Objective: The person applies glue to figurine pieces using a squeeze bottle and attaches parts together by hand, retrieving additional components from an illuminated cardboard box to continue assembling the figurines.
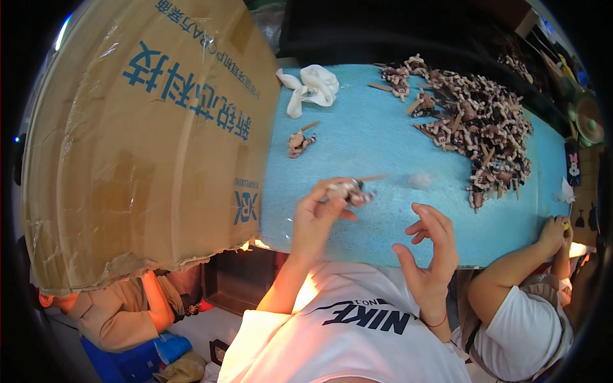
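Between the thumb and fingers of my left hand is a small figurine, pale and brown with a thin brown stick-like part jutting to the right. My right hand hovers by the table's near edge with its fingers apart and nothing in it. A small whitish, translucent lump lies on the blue table surface, just beyond my right hand. One more such figurine rests alone at the left, near the cardboard box. Farther off to the right, a large heap of similar figurines covers the table.
A tall cardboard box stands along the table's left side. A crumpled white cloth lies at the far left. Co-workers sit on both sides: a bent arm at the right edge, a beige sleeve at lower left. A dark tray sits below the table edge.
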`<action>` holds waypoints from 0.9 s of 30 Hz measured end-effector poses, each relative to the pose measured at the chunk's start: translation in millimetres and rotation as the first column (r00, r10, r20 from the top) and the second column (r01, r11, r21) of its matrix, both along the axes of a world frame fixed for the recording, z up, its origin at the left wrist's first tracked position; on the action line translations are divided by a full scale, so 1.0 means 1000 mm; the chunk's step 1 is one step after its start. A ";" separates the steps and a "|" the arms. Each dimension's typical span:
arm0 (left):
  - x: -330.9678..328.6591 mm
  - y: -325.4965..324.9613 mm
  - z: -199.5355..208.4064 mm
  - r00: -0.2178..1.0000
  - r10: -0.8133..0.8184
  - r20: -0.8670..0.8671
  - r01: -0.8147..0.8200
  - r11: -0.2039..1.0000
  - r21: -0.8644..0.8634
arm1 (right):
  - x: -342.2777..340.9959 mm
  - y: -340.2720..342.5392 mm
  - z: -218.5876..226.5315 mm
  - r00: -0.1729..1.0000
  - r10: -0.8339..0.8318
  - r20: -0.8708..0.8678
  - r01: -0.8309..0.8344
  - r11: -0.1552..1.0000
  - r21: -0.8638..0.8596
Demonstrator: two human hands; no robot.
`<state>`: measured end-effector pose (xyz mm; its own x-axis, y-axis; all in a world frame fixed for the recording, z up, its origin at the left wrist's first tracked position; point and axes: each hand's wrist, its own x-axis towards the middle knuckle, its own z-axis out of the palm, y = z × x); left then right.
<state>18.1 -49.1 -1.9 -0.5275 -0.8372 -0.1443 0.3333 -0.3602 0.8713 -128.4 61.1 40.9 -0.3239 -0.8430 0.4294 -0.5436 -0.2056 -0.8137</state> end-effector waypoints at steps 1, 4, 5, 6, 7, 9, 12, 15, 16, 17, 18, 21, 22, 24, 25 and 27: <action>0.005 -0.008 -0.007 0.987 0.102 0.127 -0.085 0.988 -0.132 | 0.000 -0.001 -0.001 1.000 -0.021 -0.003 0.021 1.000 0.009; 0.018 -0.024 -0.025 0.969 0.206 0.136 -0.200 0.978 -0.060 | 0.000 -0.005 -0.003 0.999 0.003 -0.034 0.000 0.997 0.081; 0.020 -0.029 -0.032 0.968 0.210 0.136 -0.203 0.977 -0.063 | 0.000 -0.006 -0.004 0.999 0.006 -0.033 -0.004 0.997 0.078; 0.021 -0.034 -0.038 0.926 0.297 0.232 -0.262 0.950 -0.168 | 0.001 -0.007 -0.005 0.999 0.010 -0.039 -0.006 0.995 0.096; 0.022 -0.039 -0.042 0.867 0.387 0.315 -0.306 0.911 -0.276 | 0.001 -0.008 -0.006 0.999 0.014 -0.046 -0.009 0.993 0.115; 0.018 -0.046 -0.047 0.821 0.448 0.354 -0.366 0.889 -0.276 | 0.002 -0.009 -0.011 0.999 0.018 -0.047 -0.012 0.992 0.122; 0.011 -0.056 -0.053 0.645 0.651 0.400 -0.283 0.689 -0.667 | 0.001 -0.011 -0.014 0.998 0.023 -0.058 -0.015 0.991 0.135; 0.011 -0.059 -0.053 0.370 0.775 0.513 0.012 0.548 -0.837 | 0.000 -0.012 -0.019 0.998 0.028 -0.065 -0.018 0.989 0.145; 0.011 -0.060 -0.052 0.373 0.774 0.511 0.013 0.547 -0.837 | -0.001 -0.012 -0.020 0.998 0.029 -0.062 -0.020 0.988 0.152; 0.010 -0.060 -0.051 0.306 0.829 0.468 0.072 0.470 -0.880 | -0.002 -0.013 -0.021 0.998 0.027 -0.063 -0.017 0.988 0.151; 0.011 -0.059 -0.049 0.238 0.878 0.415 0.137 0.392 -0.910 | -0.001 -0.013 -0.020 0.998 0.027 -0.053 -0.018 0.987 0.163; 0.009 -0.061 -0.044 0.200 0.852 0.483 0.132 0.465 -0.875 | -0.002 -0.013 -0.021 0.997 0.035 -0.064 -0.024 0.985 0.173; 0.010 -0.063 -0.045 0.203 0.852 0.482 0.132 0.464 -0.876 | -0.003 -0.013 -0.021 0.995 0.043 -0.088 -0.028 0.985 0.171; 0.012 -0.068 -0.049 0.238 0.850 0.470 0.123 0.453 -0.883 | -0.003 -0.012 -0.019 0.995 0.038 -0.088 -0.022 0.984 0.179; 0.012 -0.069 -0.049 0.242 0.849 0.469 0.124 0.452 -0.883 | -0.003 -0.012 -0.019 0.996 0.036 -0.087 -0.019 0.982 0.187; 0.011 -0.072 -0.048 0.187 0.852 0.489 0.120 0.474 -0.872 | -0.004 -0.012 -0.022 0.994 0.031 -0.106 -0.011 0.983 0.182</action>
